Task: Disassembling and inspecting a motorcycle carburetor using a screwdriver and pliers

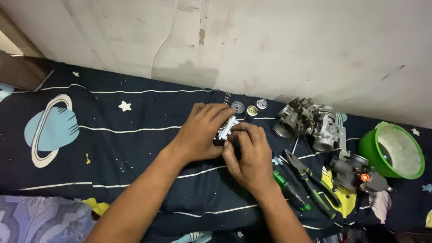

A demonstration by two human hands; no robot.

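Silver metal part (228, 126) pinched between left hand (202, 130) and right hand (249, 155).

Dark bedsheet (135, 148) with planet, star prints covers bed. Grey carburetor body (308, 122) lies on sheet near wall. Left of carburetor: three small round discs (249, 108) in row, small spring (227, 96) just beyond. Right of carburetor: green bowl (398, 150). Below carburetor: second metal assembly with red knob (357, 173), pliers (310, 182) with green-black handles, green-handled screwdriver (290, 191) just beside pliers. Cracked white wall (270, 40) behind carburetor.
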